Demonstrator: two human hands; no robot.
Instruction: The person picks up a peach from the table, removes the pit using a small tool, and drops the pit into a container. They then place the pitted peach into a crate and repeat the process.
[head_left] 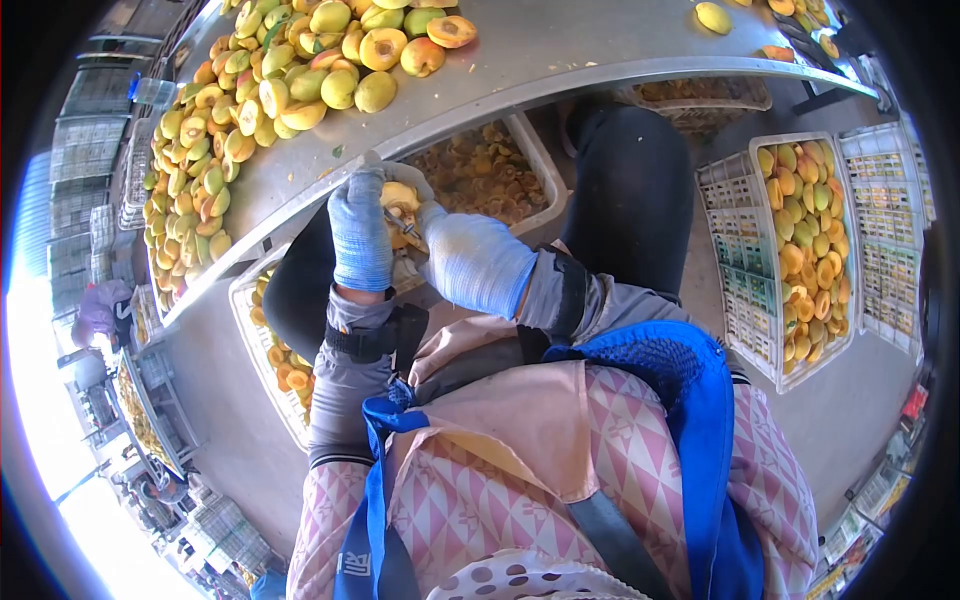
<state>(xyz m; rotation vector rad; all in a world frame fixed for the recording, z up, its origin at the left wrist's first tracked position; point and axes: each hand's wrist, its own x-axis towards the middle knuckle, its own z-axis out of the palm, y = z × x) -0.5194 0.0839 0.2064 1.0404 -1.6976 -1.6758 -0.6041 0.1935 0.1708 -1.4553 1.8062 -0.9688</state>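
Observation:
My left hand [360,228], in a light blue knitted glove, is closed around a yellow peach piece [400,198] near the table edge. My right hand [475,258], gloved the same way, is closed on a small metal tool [405,226] that touches the peach; its exact kind is mostly hidden by the fingers. Both hands meet over a crate of brownish peach scraps [480,165] under the table. Beyond them, a large heap of whole and halved yellow-green peaches [290,85] lies on the metal table [540,65].
A crate of peach halves [285,365] stands at my left leg. On the right is a white crate full of peaches [810,250] beside stacked crates [885,235]. A plastic bottle [152,91] stands past the heap. Another person [100,312] is at far left.

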